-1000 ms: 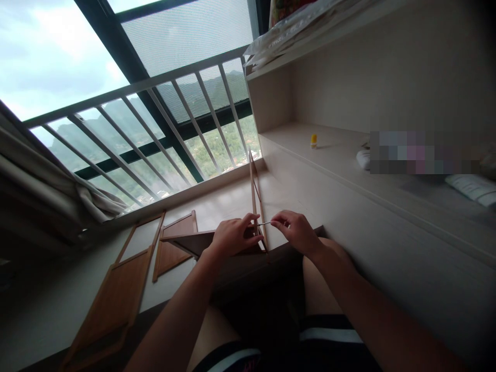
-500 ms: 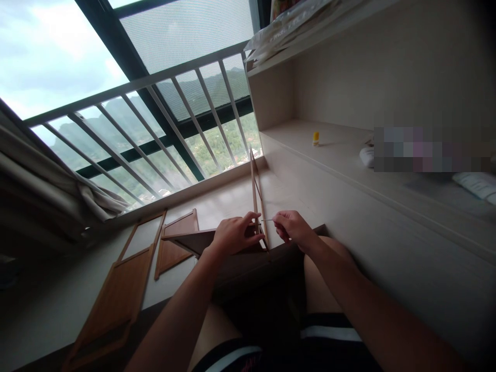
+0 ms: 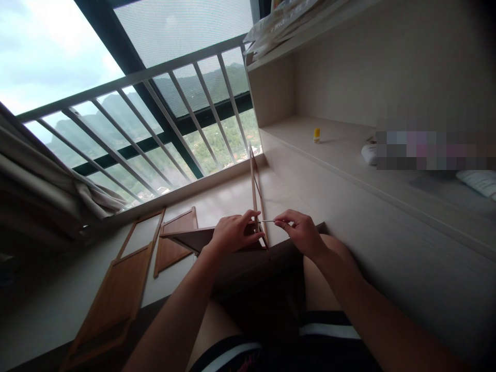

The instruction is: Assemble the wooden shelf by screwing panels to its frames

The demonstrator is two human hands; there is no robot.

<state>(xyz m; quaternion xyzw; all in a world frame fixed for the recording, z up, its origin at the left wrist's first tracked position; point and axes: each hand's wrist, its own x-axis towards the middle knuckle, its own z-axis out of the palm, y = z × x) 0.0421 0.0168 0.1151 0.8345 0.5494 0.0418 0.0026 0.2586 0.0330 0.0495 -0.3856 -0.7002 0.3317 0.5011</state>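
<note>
My left hand (image 3: 234,231) grips the brown wooden frame (image 3: 254,191) near its lower corner, with thumb and fingers spread around the upright. A wooden panel (image 3: 186,238) meets the frame there and passes behind this hand. Just to the right, my right hand (image 3: 296,227) is closed in a pinch on a thin metal rod (image 3: 268,221). The rod lies nearly level, and its tip reaches the frame's upright beside my left fingertips. Its exact kind is too small to make out, and its other end is hidden in my fingers.
More wooden panels (image 3: 120,289) lie on the pale surface at left, a smaller one (image 3: 176,240) beside them. A yellow-capped bottle (image 3: 316,136) stands on the shelf (image 3: 341,150) at right. Ahead are a white railing (image 3: 132,77) and window. A curtain (image 3: 46,170) hangs left.
My right hand has shifted and turned slightly, and more of the metal rod shows. My left hand stays on the frame. The whole view has moved a little.
</note>
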